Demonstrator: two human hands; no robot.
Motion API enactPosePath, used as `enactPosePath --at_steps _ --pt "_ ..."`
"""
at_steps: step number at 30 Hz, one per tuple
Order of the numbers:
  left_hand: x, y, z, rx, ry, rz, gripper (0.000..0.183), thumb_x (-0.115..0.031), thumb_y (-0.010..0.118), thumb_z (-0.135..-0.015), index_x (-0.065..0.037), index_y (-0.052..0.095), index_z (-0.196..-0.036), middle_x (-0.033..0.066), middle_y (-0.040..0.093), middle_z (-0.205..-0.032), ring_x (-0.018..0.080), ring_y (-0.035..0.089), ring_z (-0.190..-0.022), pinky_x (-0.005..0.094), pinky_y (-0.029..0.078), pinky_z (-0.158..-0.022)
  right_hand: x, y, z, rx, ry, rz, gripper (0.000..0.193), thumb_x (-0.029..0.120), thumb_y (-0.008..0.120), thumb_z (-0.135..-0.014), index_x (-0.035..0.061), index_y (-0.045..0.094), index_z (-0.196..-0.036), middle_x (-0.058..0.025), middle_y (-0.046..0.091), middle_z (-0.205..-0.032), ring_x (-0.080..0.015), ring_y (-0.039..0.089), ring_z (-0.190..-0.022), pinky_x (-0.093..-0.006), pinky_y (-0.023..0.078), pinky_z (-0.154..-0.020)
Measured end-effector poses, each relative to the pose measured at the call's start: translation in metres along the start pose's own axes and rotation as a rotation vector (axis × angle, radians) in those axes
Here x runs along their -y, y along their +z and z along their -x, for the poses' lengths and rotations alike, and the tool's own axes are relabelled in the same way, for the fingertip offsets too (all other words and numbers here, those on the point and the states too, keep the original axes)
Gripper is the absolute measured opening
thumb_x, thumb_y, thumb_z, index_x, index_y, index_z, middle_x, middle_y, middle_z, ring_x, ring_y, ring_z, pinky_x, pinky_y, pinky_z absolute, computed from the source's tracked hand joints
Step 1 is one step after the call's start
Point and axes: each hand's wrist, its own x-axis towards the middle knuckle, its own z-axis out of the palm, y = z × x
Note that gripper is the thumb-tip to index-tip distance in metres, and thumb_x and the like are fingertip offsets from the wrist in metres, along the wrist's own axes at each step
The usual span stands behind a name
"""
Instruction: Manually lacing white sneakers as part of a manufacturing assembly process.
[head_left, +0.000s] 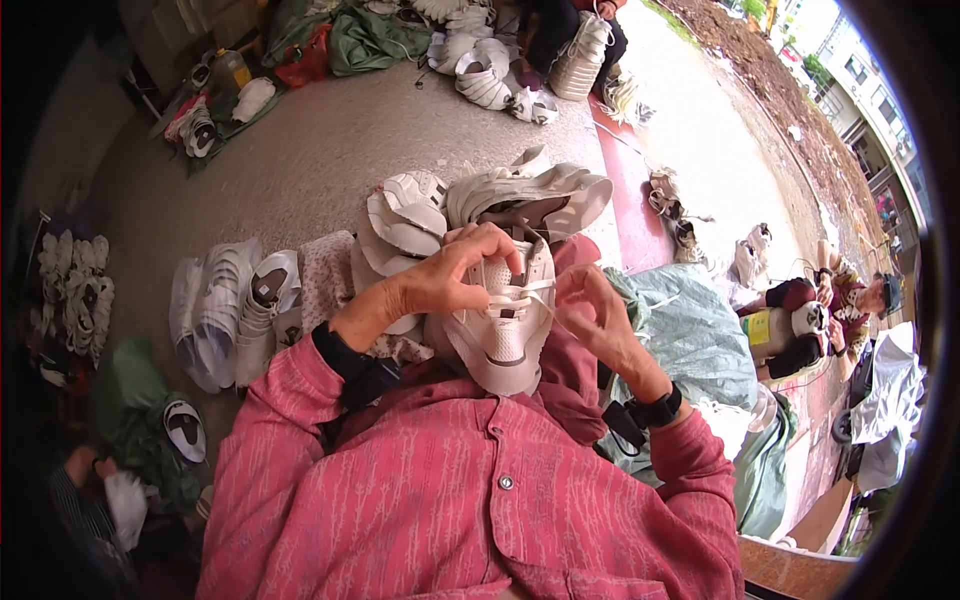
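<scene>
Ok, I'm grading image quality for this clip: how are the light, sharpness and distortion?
Head view: the pavement at upper right is washed out white, while the left rim sinks into darkness; head view: the shoe between the hands reads clearly, the right hand perhaps slightly soft; head view: the building tilts strongly near the fisheye rim.
</scene>
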Motion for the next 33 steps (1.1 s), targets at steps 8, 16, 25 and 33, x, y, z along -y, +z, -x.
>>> enactPosePath --at_steps 8,16,25,33 --pt "-0.014 0.029 0.000 -0.237 0.014 -0.293 0.079 -0.029 0.085 -0.058 -0.010 0.051 -0.127 0.0118 0.046 -0.130 0.0293 0.040 -0.126 0.0393 0.028 -0.108 0.015 -0.019 0.000 0.211 0.336 -0.054 0.023 0.020 0.065 -0.093 -0.0017 0.059 -0.094 0.0036 0.052 -0.071 -0.0018 0.047 -0.068 -0.0211 0.040 -0.056" --pt "-0.022 0.045 -0.008 -0.303 -0.050 -0.538 0.108 -0.036 0.086 -0.052 -0.014 0.033 -0.143 0.0093 0.046 -0.131 0.0297 0.039 -0.124 0.0437 0.026 -0.105 0.035 -0.013 -0.058 0.340 0.487 -0.634 0.022 0.016 0.057 -0.097 -0.0039 0.066 -0.098 0.0103 0.036 -0.059 -0.0007 0.030 -0.049 -0.0214 0.023 -0.044" --pt "-0.014 0.015 0.002 -0.156 -0.177 0.028 0.088 -0.029 0.081 -0.067 -0.007 0.036 -0.140 0.0094 0.045 -0.132 0.0247 0.039 -0.126 0.0388 0.025 -0.109 0.069 -0.022 -0.067 0.382 0.317 -0.355 0.025 0.023 0.058 -0.096 -0.0004 0.067 -0.098 0.0062 0.045 -0.058 -0.0020 0.037 -0.047 -0.0188 0.027 -0.043" --pt "-0.003 0.020 0.008 -0.215 0.082 -0.030 0.065 -0.027 0.077 -0.075 -0.008 0.050 -0.131 0.0071 0.051 -0.128 0.0240 0.043 -0.126 0.0350 0.031 -0.108 0.123 -0.015 -0.069 0.616 -0.030 0.066 0.017 0.012 0.061 -0.093 -0.0015 0.064 -0.102 -0.0018 0.064 -0.083 -0.0110 0.060 -0.075 -0.0257 0.049 -0.065"
